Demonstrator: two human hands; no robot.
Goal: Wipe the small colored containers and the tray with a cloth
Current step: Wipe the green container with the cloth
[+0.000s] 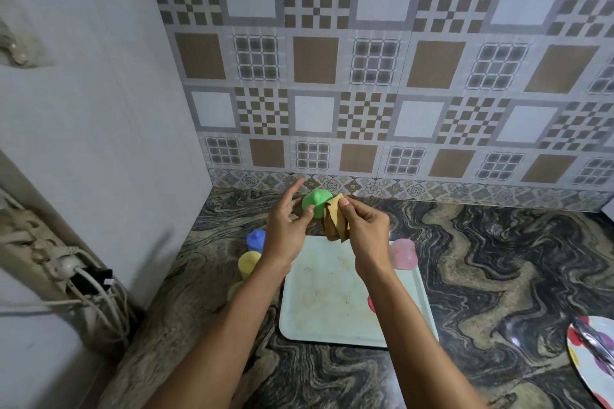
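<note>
At the lower left of the frame a power strip (66, 272) with plugs and tangled white cables hangs against a pale wall. Right of it, on the dark marbled countertop (498, 259), 3 small containers stand in a row just beside the left edge of the tray: a blue container (255, 239) farthest back, a yellow container (249, 262) in front of it, and a pale yellow container (234, 290) nearest, half hidden by the left forearm.

The left hand (287, 226) is raised in the middle of the frame, over the tray's far edge. Its thumb presses on the front of the green container (315, 201), and its forefinger points straight up and away from it. The other fingers are hidden behind the container, so their grip cannot be told.

The brown cloth (337, 221) is bunched against the green container's right side. The right hand (365, 229) clamps it between curled fingers and thumb, with folds hanging below.

Under both hands lies the pale tray (319, 309), flat on the countertop, with brownish smudges on its surface. A red container (371, 304) shows at its right side, mostly covered by the right forearm. A pink container (402, 254) stands at the tray's far right corner.

At the lower right edge a white plate (584, 365) with colored dots carries a metal utensil (594, 340).
</note>
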